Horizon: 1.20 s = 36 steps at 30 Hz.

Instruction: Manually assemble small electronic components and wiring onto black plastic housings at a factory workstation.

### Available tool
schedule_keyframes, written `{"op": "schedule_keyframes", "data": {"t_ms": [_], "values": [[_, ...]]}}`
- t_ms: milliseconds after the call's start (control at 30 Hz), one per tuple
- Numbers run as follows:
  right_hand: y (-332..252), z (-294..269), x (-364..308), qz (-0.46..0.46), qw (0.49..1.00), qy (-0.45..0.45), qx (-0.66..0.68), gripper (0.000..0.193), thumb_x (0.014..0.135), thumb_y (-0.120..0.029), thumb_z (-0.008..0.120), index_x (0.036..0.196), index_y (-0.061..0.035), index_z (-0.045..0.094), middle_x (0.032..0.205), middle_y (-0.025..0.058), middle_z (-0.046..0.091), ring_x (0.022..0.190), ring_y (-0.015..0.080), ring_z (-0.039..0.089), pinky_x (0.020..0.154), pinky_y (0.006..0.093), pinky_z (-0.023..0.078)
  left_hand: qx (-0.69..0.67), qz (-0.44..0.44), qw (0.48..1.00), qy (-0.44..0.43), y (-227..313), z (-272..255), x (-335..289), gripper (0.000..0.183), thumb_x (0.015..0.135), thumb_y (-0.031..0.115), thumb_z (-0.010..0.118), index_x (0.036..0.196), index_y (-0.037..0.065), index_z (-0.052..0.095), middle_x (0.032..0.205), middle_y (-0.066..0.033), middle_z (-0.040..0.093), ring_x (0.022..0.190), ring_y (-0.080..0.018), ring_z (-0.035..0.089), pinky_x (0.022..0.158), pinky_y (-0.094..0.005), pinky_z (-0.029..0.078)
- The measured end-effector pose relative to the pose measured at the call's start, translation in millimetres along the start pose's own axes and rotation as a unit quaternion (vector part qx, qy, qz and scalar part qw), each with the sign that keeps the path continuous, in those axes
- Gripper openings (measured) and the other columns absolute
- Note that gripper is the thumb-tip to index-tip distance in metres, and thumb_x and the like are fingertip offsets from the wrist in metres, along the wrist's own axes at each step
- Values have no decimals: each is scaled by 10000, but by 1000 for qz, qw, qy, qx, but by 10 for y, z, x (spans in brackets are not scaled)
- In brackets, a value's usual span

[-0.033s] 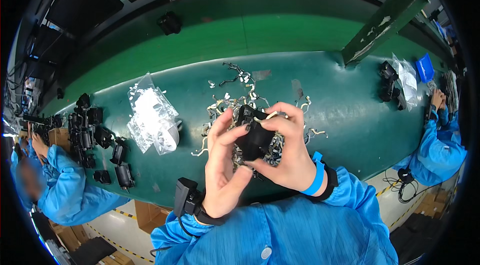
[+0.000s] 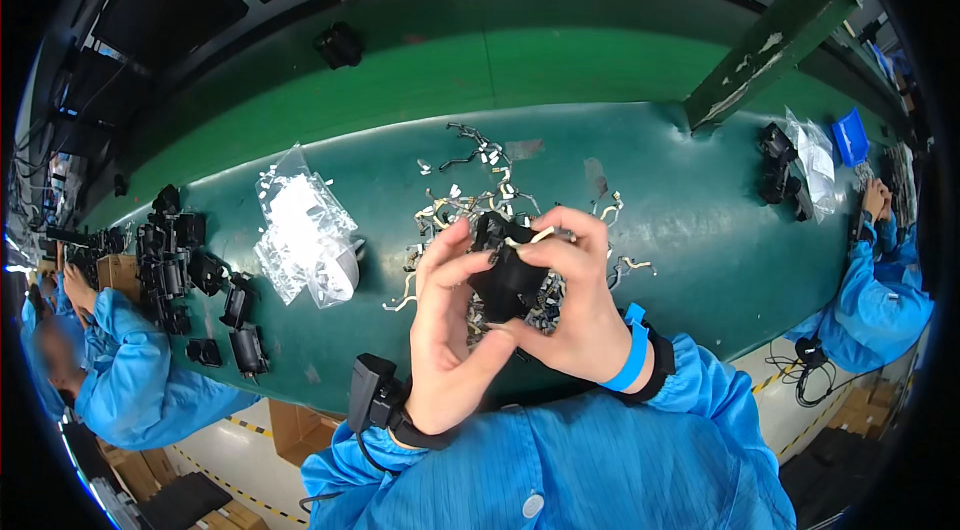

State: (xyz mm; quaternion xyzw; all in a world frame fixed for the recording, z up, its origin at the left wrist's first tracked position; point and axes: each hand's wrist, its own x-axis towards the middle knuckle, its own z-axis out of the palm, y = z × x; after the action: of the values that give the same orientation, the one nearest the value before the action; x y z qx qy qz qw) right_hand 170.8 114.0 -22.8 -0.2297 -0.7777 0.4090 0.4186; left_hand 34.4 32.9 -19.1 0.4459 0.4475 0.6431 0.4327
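Between my two hands is a black plastic housing, held above a pile of short cables with connectors. My left hand grips its left side, with the fingers curled over the upper edge and the thumb low. My right hand is closed on the right side, its thumb close to the left thumb at the bottom. A short whitish cable shows at the housing's top, by the right fingertips. Where its ends go is hard to see. The housing's underside is hidden.
A clear bag of small white parts lies left of the pile. Several black housings stand farther left, near a co-worker's sleeve. At the right are more black parts, a blue bin and another co-worker. A green post rises behind.
My left thumb has shifted slightly toward the right thumb at the housing's lower edge. The housing has turned a little in my fingers.
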Motion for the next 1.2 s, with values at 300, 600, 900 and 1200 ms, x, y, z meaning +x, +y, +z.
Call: {"op": "schedule_keyframes", "data": {"t_ms": [300,600,900,1200], "values": [[-159,-192,72,19,990,-137,-3,726,668,-40,803,1294,-74,437,1271,206,361,1166,394,451,945,418,471,-5,-56,994,98,-35,101,-45,620,715,-122,687,1209,95,381,1342,-118,411,1248,-217,441,1069,-352,348],[-208,-459,356,275,938,-155,146,121,855,-59,677,965,-17,646,830,17,617,740,112,588,684,254,469,17,-19,999,27,-32,6,-52,604,711,-126,702,1191,81,398,1347,-134,391,1245,-214,454,1053,-349,375],[-104,-512,458,-92,973,-146,-156,159,748,-15,675,897,-49,630,902,63,611,792,219,607,703,327,491,-117,-116,986,-4,-1,-53,-61,601,722,-120,698,1210,74,407,1305,-109,459,1212,-193,485,1043,-348,378],[-50,-562,339,-227,937,-112,-239,182,696,-83,672,877,-91,661,1000,52,617,939,251,602,811,366,474,-242,-154,957,-46,67,-71,-15,589,728,-110,695,1208,81,413,1280,-104,492,1212,-193,479,1021,-341,386]]}}
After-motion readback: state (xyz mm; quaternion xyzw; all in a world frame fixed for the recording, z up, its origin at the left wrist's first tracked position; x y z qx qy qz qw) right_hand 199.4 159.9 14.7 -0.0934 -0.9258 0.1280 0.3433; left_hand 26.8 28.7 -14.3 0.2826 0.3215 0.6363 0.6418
